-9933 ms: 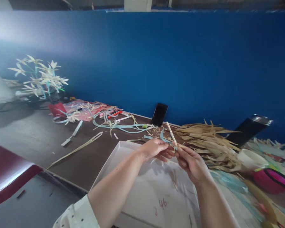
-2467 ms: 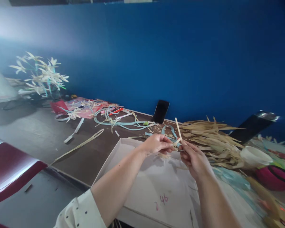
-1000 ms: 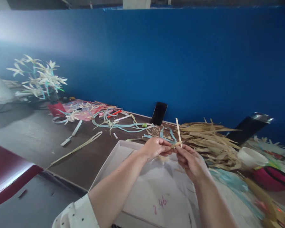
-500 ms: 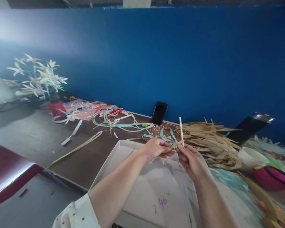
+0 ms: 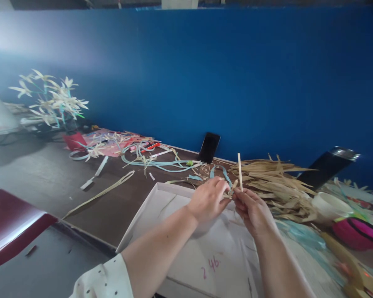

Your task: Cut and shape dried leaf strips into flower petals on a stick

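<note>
Over a shallow white box lid [image 5: 202, 244], my two hands meet around a small flower [image 5: 233, 188] of pale dried-leaf strips. My right hand [image 5: 251, 205] pinches it at its base between thumb and fingers. A thin pale stick [image 5: 240, 171] stands upright out of the same grip. My left hand [image 5: 209, 196] is curled beside the flower, thumb and fingertips closed on its left petals; the back of the hand hides part of the contact. Light blue strips [image 5: 222, 173] lie just behind the hands.
A heap of dried leaves [image 5: 276, 182] lies to the right, with a black flask [image 5: 326, 167] and a white bowl [image 5: 331, 205] beyond. A phone [image 5: 209, 147] leans on the blue wall. Looped cords [image 5: 155, 164] and finished pale flowers [image 5: 54, 99] are on the left.
My left hand has turned and lifted slightly, its fingers now more bent over the flower. One petal now points up. My right hand and the stick have shifted slightly right.
</note>
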`<state>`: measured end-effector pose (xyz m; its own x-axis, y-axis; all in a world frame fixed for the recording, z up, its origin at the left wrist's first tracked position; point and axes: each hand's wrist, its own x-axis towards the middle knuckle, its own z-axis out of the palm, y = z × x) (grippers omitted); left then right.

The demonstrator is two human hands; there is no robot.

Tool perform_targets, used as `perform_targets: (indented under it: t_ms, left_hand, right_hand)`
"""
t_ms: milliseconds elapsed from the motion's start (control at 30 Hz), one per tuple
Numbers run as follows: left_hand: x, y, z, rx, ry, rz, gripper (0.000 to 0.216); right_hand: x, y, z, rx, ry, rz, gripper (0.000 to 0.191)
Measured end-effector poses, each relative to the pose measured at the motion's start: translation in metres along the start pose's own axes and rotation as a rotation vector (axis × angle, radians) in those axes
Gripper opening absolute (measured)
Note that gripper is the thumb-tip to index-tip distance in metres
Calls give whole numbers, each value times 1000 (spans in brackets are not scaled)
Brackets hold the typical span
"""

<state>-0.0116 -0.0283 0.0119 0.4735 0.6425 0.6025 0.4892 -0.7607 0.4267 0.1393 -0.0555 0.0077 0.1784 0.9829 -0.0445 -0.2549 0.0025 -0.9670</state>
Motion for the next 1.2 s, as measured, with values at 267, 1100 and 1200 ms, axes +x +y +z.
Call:
perform_targets:
  t_ms: [267,1100,1200]
  left_hand:
    - [1,3,-2,190,-40,68,17]
    - [13,-18,13,-877,47,-778,21]
    - [17,-18,10,-1089,46,-830,18]
  right_hand:
    - [2,5,-1,-31,-32,-9,22]
    - [-4,2,7,-227,-2,-78,27]
    - [-5,1,11,-349,-41,-92,25]
